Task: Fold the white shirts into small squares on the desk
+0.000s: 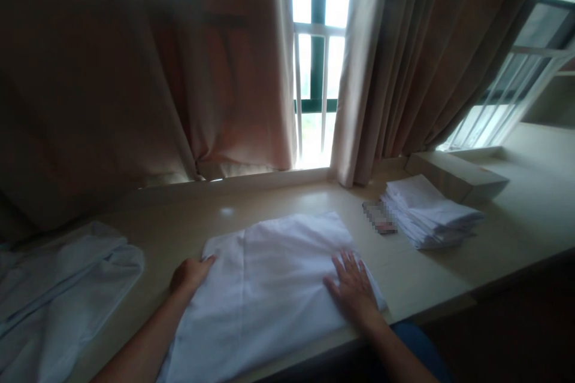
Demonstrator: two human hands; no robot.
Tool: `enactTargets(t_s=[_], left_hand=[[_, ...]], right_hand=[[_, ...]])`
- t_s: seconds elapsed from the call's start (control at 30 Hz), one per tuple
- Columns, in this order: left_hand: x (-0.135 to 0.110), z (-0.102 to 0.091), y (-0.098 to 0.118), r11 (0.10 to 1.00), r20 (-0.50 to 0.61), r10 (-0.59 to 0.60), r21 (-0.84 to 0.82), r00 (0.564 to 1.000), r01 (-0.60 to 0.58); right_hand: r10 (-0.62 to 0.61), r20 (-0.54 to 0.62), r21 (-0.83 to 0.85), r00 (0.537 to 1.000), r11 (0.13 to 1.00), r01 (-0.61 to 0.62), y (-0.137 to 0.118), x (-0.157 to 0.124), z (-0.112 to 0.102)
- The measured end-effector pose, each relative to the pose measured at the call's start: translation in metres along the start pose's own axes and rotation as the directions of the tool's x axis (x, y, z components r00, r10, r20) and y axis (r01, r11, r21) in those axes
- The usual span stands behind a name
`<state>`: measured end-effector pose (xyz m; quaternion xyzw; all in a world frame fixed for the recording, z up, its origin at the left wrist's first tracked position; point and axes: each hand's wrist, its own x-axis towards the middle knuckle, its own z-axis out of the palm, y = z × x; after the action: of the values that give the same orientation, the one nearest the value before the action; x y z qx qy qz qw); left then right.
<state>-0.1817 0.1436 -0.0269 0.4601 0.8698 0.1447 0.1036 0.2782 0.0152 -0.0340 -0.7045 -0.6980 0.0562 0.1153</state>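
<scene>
A white cloth [274, 287], folded into a wide flat shape with a crease near its left side, lies on the pale table in front of me. At the cloth's left edge, my left hand [191, 275] pinches the fabric, thumb on top and the other fingers hidden from view. My right hand [353, 287] rests flat on the right part of the cloth, its fingers spread. Slight wrinkles run across the fabric beside my right palm.
Loose white fabric [67, 299] lies heaped at the left. On the right stand a stack of folded white cloths [431, 212], a small blurred-out item [380, 217] and a pale box [458, 173]. Curtains [242, 84] hang behind the table [431, 281] before barred windows.
</scene>
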Motion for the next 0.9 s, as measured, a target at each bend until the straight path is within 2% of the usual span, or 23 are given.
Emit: enactTargets(t_s=[0.1, 0.2, 0.37, 0.53, 0.67, 0.8, 0.87, 0.9], left_hand=[[0.014, -0.001, -0.002, 0.995, 0.065, -0.097, -0.001, 0.993, 0.097], [0.021, -0.001, -0.007, 0.990, 0.079, -0.136, -0.029, 0.988, 0.139], [0.024, -0.002, -0.014, 0.983, 0.056, -0.155, -0.093, 0.986, 0.160], [0.015, -0.002, -0.017, 0.981, 0.027, -0.136, -0.137, 0.990, 0.139], [0.003, -0.002, -0.013, 0.985, -0.025, -0.109, -0.135, 0.994, 0.105], [-0.013, -0.006, -0.005, 0.990, -0.096, -0.036, -0.137, 0.995, 0.022], [-0.029, -0.009, 0.000, 0.990, -0.158, 0.063, -0.114, 0.985, -0.081], [-0.039, -0.010, 0.002, 0.982, -0.190, 0.156, -0.076, 0.969, -0.173]], right_hand=[[0.005, 0.006, 0.004, 1.000, 1.000, -0.005, -0.001, 0.000, -0.002], [0.007, 0.005, 0.002, 1.000, 1.000, -0.007, -0.001, 0.000, -0.003], [0.011, 0.006, 0.003, 1.000, 1.000, -0.011, -0.001, 0.000, -0.003], [0.019, 0.012, -0.005, 1.000, 1.000, -0.019, -0.002, -0.001, -0.004], [0.014, 0.028, -0.007, 1.000, 1.000, -0.014, -0.003, -0.001, -0.007], [0.017, 0.032, -0.006, 0.999, 1.000, -0.017, -0.004, -0.001, -0.008], [0.023, 0.039, -0.009, 0.999, 1.000, -0.022, -0.004, -0.001, -0.008], [0.022, 0.044, -0.011, 0.999, 1.000, -0.022, -0.004, -0.001, -0.007]])
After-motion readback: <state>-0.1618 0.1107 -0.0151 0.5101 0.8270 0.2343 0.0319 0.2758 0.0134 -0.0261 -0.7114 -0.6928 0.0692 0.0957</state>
